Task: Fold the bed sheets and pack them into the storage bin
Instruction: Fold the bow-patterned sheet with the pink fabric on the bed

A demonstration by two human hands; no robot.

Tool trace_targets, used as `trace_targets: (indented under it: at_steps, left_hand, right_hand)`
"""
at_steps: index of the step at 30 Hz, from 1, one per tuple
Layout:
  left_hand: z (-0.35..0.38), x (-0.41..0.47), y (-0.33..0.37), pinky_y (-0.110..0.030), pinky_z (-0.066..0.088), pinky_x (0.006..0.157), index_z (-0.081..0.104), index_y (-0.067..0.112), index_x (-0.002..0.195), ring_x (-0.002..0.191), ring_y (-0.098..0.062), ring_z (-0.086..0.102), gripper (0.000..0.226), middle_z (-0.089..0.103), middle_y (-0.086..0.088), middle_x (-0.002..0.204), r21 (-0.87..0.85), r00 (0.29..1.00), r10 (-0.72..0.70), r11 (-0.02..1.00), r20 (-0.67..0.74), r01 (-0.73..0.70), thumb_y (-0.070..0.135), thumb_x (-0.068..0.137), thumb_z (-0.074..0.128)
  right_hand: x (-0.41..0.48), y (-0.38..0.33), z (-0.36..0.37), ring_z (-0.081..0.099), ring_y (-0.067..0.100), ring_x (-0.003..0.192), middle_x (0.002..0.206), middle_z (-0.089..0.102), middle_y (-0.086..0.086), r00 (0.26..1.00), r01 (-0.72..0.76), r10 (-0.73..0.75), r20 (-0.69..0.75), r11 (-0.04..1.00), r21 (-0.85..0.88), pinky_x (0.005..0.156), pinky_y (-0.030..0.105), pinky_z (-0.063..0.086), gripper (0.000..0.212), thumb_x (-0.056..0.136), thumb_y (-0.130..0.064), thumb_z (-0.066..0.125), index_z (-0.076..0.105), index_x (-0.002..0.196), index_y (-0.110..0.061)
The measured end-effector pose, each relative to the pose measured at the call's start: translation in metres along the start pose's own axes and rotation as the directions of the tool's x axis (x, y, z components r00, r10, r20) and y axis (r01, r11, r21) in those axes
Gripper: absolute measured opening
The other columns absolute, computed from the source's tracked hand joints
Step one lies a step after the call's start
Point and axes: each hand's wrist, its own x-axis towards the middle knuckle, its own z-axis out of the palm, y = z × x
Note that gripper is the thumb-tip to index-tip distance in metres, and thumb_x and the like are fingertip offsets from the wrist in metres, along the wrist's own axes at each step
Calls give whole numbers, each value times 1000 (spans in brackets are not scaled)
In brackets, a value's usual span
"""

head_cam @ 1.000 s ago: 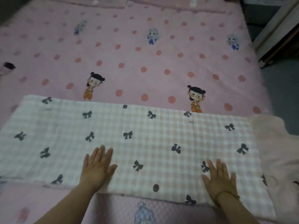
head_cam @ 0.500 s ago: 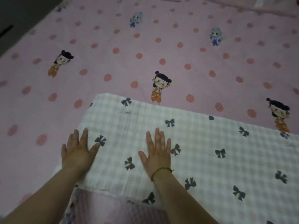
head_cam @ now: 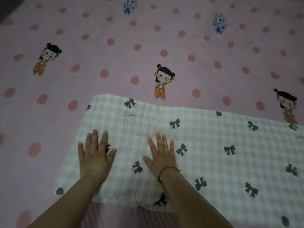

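1. Beneath everything: pink polka-dot bedspread [head_cam: 148, 38] printed with cartoon figures.
2. Flat on it, toward the near edge: checked sheet [head_cam: 213, 153] with black bows, apparently folded into a long band already. Probably partway, with shorter cross-folds left to do.
3. Pressing on the band's left end: left hand [head_cam: 94, 157] and right hand [head_cam: 162, 157], fingers straight and spread, gripping nothing.
4. On the right wrist: braided bracelet [head_cam: 166, 170].
5. No storage bin in view; packing not begun.
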Motion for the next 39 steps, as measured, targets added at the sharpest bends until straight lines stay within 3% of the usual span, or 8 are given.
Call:
trace_targets:
  at_steps: [3, 5, 11, 15, 20, 24, 34, 39]
  left_hand:
    - [6, -15, 54, -19, -23, 105, 2, 21, 142, 138, -14, 3, 75, 0, -2, 148, -55, 975, 219, 975, 39, -216, 65, 82, 1]
    - [16, -28, 99, -22, -2, 108, 30, 13, 142, 132, -22, 35, 68, 40, -12, 141, -71, 923, 364, 931, 128, -357, 55, 94, 5]
    - [48, -77, 235, -34, 26, 101, 43, 22, 129, 112, -23, 61, 61, 60, -7, 125, -35, 740, 610, 778, 284, -628, 50, 96, 0]
    - [74, -122, 339, -31, -9, 110, -19, 19, 137, 133, -10, -20, 115, -26, 3, 142, -82, 561, 729, 635, 392, -768, 82, 43, -36]
    - [120, -176, 439, -58, -22, 102, -32, 32, 130, 122, -10, -37, 120, -40, 5, 133, -15, 410, 712, 509, 570, -861, 87, 23, -31]
    - [144, -190, 471, -65, -21, 99, -32, 26, 128, 119, -13, -39, 114, -45, 2, 129, 114, 445, 592, 511, 672, -852, 82, 30, -19]
    - [144, -191, 479, -64, -12, 104, -35, 24, 125, 119, -14, -40, 132, -47, 2, 126, 196, 484, 496, 524, 721, -829, 81, 7, -40]
    - [121, -192, 473, -54, -12, 109, -6, 37, 146, 140, -15, -22, 111, -21, 1, 154, 1, 472, 546, 653, 691, -757, 95, 52, 2]
  right_hand:
    - [-26, 26, -12, 27, 20, 140, 148, 33, 2, 972, -43, 69, -224, 992, 121, 114, 43, 7, 62, 84, -40, 20, 45, 136, -17]
    - [-59, 65, -16, 65, 17, 104, 106, 70, -5, 898, -152, 229, -375, 963, 225, 90, 45, 47, 49, 73, -32, 31, 72, 98, -23]
    - [-172, 216, 10, 39, 32, 132, 136, 50, 13, 531, -431, 758, -379, 627, 649, 113, 38, 13, 54, 81, -37, 36, 61, 120, -9]
    - [-251, 308, 31, 11, 25, 143, 154, 16, 10, 249, -460, 962, -115, 222, 860, 115, 32, 3, 53, 93, -31, 50, 36, 140, -11]
    - [-324, 395, 61, 24, 27, 138, 152, 22, 13, -10, -82, 971, 238, -238, 968, 115, 39, 22, 76, 83, -23, 66, 24, 145, -10]
    - [-355, 443, 75, 31, 27, 135, 152, 22, 10, 161, 231, 833, 530, -554, 800, 107, 39, 30, 80, 88, -21, 60, 8, 148, -16]
    - [-345, 484, 71, 54, 21, 101, 122, 56, 12, 293, 483, 821, 491, -570, 665, 83, 31, 45, 41, 87, -7, 60, 51, 126, -1]
    - [-343, 472, 15, 54, 29, 109, 130, 51, 17, 233, 495, 926, 297, -375, 784, 83, 25, 44, 43, 87, 4, 55, 45, 128, 4]
